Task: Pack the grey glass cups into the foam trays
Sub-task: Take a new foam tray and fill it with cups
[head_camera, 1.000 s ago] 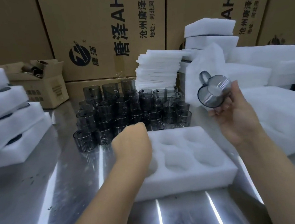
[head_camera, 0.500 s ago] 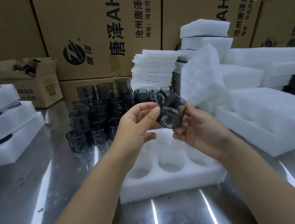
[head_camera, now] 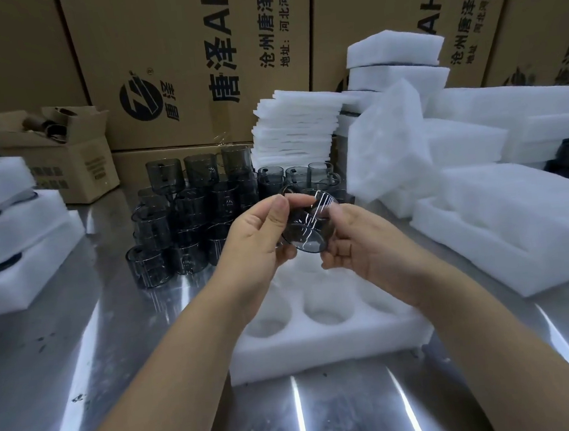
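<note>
A grey glass cup (head_camera: 308, 225) with a handle lies tilted in the air between both hands, above the far part of a white foam tray (head_camera: 325, 345). My left hand (head_camera: 259, 238) pinches its left side with thumb and fingers. From the right, my right hand (head_camera: 354, 240) holds it with curled fingers. The tray has round pockets; the ones I can see hold nothing, and its far pockets are hidden by my hands. Behind my hands, several more grey cups (head_camera: 187, 217) stand stacked on the steel table.
Filled foam trays (head_camera: 10, 239) are stacked at the left. Loose foam blocks (head_camera: 504, 223) and a pile of thin foam sheets (head_camera: 298, 128) stand at the right and back. A small open carton (head_camera: 65, 159) and big cardboard boxes line the rear.
My right hand brought the cup from the upper right down to the middle above the tray. My left hand rose from the tray and took hold of the cup's other side.
</note>
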